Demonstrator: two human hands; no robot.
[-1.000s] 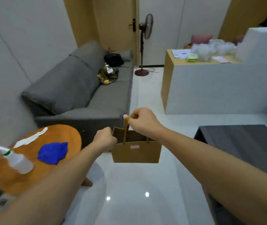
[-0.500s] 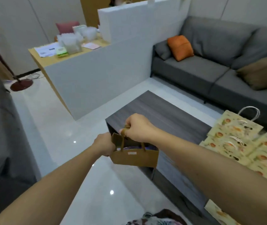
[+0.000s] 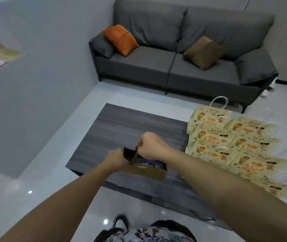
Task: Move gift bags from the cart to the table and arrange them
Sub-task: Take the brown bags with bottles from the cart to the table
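Two hands carry one brown gift bag [image 3: 148,170] above the near part of the dark table [image 3: 130,126]: the left hand [image 3: 115,158] grips its left edge, the right hand [image 3: 150,145] clenches the handles. Bare tabletop lies ahead; the printed gift bags [image 3: 235,145] lie overlapping further right, nearer the right hand.

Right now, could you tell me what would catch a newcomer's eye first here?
Centre frame, the right hand grips a brown paper bag by its handle while the left hand holds its side, above the dark table. On the table's right, printed gift bags lie in overlapping rows.
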